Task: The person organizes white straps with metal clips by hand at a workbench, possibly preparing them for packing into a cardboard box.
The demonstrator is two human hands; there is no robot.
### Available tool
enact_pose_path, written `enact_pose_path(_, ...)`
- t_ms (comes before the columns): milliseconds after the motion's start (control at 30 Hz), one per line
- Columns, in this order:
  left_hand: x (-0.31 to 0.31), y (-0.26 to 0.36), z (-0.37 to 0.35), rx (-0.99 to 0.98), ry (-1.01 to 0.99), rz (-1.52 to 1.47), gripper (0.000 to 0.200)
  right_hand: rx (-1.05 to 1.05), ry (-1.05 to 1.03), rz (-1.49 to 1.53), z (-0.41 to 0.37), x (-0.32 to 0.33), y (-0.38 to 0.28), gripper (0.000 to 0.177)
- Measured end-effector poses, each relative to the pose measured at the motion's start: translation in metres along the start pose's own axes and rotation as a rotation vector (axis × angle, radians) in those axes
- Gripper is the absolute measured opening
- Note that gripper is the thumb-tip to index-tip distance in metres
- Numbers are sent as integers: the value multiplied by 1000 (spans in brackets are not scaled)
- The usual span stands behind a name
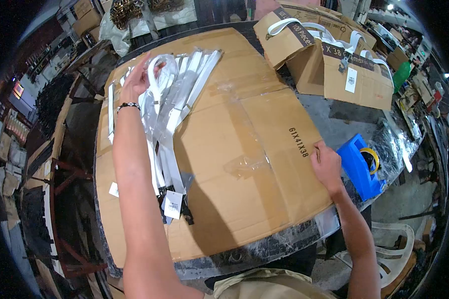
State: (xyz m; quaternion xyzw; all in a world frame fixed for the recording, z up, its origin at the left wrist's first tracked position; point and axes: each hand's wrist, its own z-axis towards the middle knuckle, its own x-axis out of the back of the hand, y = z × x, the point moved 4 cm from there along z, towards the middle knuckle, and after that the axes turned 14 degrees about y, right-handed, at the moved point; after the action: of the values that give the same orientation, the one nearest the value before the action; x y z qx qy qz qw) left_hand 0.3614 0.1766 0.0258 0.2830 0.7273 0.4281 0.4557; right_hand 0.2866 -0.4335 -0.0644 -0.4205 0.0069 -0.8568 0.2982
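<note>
My left hand point(138, 77) is at the far left of the cardboard sheet, its fingers stretched and apart beside a looped white belt point(156, 82). It seems to touch the loop; its palm side is partly hidden. Under and around it lie several white belts point(197, 92) in clear plastic sleeves, overlapping in a pile. Their dark buckle ends point towards me, and a white paper tag point(172, 204) hangs there. My right hand point(327, 164) rests curled on the right edge of the cardboard sheet point(234, 199), near the printed numbers, with nothing visible in it.
A blue tape dispenser point(356, 164) with a yellow roll stands right of my right hand, beside crumpled clear plastic point(391, 147). Open cardboard boxes point(359, 82) with white belts over their edges stand at the back right. A white plastic chair point(394, 244) is at lower right.
</note>
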Motion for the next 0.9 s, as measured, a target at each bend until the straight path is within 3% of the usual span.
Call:
enact_pose_path(100,-5,9,7,174,-128,148,42,-20,-22,-14,0,0,-1,15)
enact_pose_path(233,-21,20,-2,-113,-97,352,47,-8,-5,-24,0,0,0,15)
enact_pose_path(267,-24,21,-7,-219,-97,306,58,5,9,-22,-1,0,-1,15)
enact_pose_path(400,-29,18,-15,-273,-129,205,58,-17,-2,-13,-2,-3,2,16)
enact_pose_path(500,-4,2,19,-271,-86,316,57,-45,-35,-5,0,-2,0,16)
enact_pose_path(633,5,-41,24,-89,200,579,54,-52,-49,-21,1,1,-2,17)
enact_pose_path(733,12,-54,41,-174,271,656,54,-51,-58,-33,0,-1,0,18)
enact_pose_path(900,2,-59,62,-269,282,1171,54,-64,-60,-30,1,-1,-3,18)
